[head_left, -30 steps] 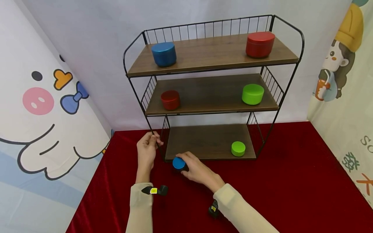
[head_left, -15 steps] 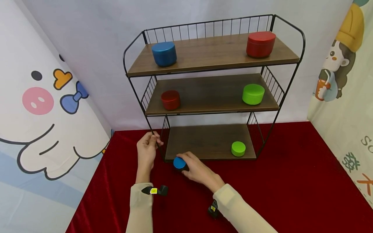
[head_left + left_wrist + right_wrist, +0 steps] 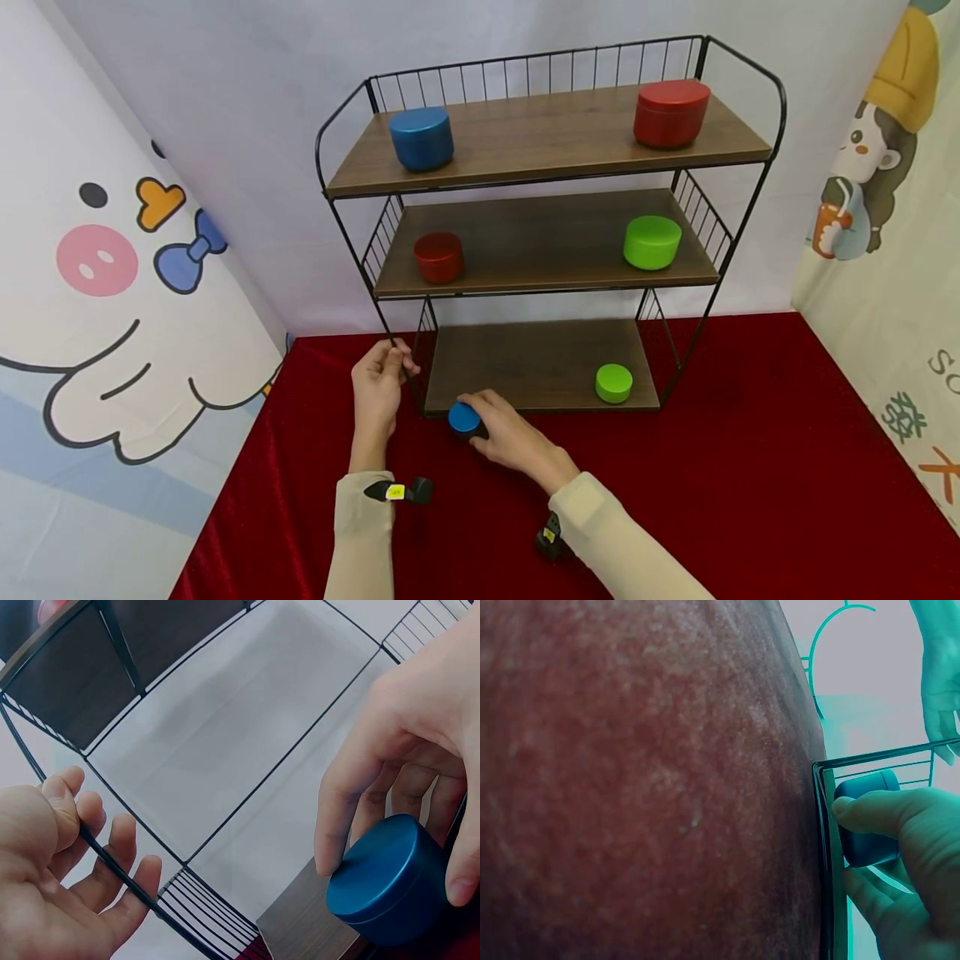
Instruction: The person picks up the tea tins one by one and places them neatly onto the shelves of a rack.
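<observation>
A small round blue tin (image 3: 465, 417) is at the front left edge of the bottom shelf. My right hand (image 3: 517, 437) grips it from the right, thumb on the near side and fingers on the far side. In the left wrist view the blue tin (image 3: 386, 881) looks slightly tilted, its smooth lid turned up. With thumb and forefinger, my left hand (image 3: 377, 387) pinches the thin black left front post of the shelf rack (image 3: 540, 285). Its other fingers (image 3: 120, 840) lie loosely behind that post.
On the top shelf stand a blue tin (image 3: 422, 140) and a large red tin (image 3: 670, 115). The middle shelf bears a red tin (image 3: 439, 258) and a green tin (image 3: 651, 243). A small green tin (image 3: 613, 383) sits right on the bottom shelf. Red cloth (image 3: 750, 467) covers the table.
My right hand and the blue tin have shifted very slightly to the right along the bottom shelf's front edge. The left hand keeps its place on the post.
</observation>
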The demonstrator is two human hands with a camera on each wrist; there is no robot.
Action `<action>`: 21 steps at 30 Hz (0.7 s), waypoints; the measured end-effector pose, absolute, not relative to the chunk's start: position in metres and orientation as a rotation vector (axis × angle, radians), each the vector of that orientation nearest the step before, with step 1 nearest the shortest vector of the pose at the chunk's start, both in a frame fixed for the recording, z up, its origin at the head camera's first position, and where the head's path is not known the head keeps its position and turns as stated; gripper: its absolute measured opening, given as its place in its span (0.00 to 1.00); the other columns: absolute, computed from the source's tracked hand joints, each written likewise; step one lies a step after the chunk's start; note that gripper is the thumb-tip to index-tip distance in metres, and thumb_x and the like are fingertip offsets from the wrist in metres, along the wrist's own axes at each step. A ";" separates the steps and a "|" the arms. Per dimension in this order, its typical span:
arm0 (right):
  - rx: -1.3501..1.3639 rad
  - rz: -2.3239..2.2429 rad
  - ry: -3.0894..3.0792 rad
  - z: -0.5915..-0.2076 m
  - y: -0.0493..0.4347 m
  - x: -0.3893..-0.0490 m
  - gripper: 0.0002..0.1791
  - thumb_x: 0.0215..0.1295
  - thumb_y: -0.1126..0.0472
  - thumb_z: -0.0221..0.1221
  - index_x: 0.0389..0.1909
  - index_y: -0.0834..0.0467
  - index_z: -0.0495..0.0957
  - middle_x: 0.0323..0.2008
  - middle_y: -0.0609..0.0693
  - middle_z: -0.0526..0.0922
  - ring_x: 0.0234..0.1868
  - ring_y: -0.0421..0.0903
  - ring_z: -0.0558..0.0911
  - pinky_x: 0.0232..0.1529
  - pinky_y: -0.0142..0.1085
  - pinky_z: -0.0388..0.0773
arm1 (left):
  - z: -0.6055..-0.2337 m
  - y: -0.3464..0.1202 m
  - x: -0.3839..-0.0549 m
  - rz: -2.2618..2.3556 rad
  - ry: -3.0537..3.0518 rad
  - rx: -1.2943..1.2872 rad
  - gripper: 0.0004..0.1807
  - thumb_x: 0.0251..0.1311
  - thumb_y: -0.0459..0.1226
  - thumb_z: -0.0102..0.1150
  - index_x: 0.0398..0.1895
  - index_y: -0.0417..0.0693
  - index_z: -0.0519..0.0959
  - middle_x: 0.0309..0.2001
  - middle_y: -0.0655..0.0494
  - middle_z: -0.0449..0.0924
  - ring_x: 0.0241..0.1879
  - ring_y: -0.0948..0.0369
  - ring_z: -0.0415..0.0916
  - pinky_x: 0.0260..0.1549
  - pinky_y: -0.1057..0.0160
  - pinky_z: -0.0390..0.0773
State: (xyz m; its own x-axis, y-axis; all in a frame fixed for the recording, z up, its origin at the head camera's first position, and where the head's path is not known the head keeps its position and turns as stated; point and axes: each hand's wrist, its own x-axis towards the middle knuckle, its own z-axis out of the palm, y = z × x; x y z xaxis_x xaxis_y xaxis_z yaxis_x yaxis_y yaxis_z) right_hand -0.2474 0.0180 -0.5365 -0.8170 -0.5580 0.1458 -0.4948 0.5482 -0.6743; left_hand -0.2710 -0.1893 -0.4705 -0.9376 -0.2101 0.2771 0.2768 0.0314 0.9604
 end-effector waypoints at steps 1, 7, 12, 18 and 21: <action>-0.913 -1.131 2.689 -0.537 0.018 -0.248 0.36 0.66 0.67 0.68 0.74 0.59 0.66 0.66 0.60 0.73 0.66 0.56 0.77 0.68 0.49 0.76 | -0.471 -0.189 -0.271 -1.971 -1.973 -0.069 0.12 0.78 0.36 0.48 0.37 0.39 0.78 0.27 0.53 0.75 0.30 0.60 0.79 0.38 0.66 0.85; -0.907 -1.143 2.686 -0.537 0.018 -0.250 0.36 0.67 0.67 0.68 0.74 0.60 0.66 0.66 0.60 0.73 0.66 0.56 0.77 0.68 0.49 0.76 | -0.470 -0.189 -0.271 -1.974 -1.972 -0.074 0.14 0.77 0.37 0.49 0.38 0.35 0.77 0.26 0.55 0.75 0.30 0.61 0.79 0.39 0.66 0.85; -0.910 -1.137 2.690 -0.537 0.017 -0.252 0.36 0.67 0.67 0.67 0.74 0.61 0.65 0.66 0.61 0.73 0.66 0.56 0.77 0.67 0.49 0.77 | -0.469 -0.189 -0.271 -1.973 -1.975 -0.079 0.19 0.77 0.38 0.49 0.42 0.25 0.75 0.26 0.56 0.75 0.30 0.63 0.78 0.38 0.66 0.85; -0.909 -1.124 2.694 -0.535 0.016 -0.254 0.37 0.66 0.67 0.68 0.74 0.60 0.65 0.66 0.61 0.73 0.66 0.57 0.77 0.67 0.49 0.77 | -0.469 -0.190 -0.271 -1.978 -1.976 -0.072 0.18 0.77 0.38 0.48 0.42 0.25 0.75 0.26 0.57 0.76 0.30 0.63 0.79 0.39 0.66 0.85; -0.908 -1.116 2.699 -0.535 0.016 -0.255 0.37 0.66 0.67 0.68 0.74 0.61 0.65 0.65 0.61 0.73 0.65 0.57 0.78 0.67 0.49 0.77 | -0.469 -0.190 -0.271 -1.989 -1.967 -0.062 0.16 0.77 0.37 0.49 0.40 0.29 0.76 0.26 0.56 0.76 0.30 0.62 0.79 0.39 0.66 0.85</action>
State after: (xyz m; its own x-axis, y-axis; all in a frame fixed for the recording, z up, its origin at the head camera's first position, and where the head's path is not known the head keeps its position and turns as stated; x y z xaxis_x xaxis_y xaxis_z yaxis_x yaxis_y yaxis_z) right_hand -0.2553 0.0158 -0.5351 -0.8205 -0.5534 0.1433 -0.4929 0.5579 -0.6676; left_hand -0.2708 -0.1898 -0.4690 -0.9407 -0.2090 0.2674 0.2696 0.0181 0.9628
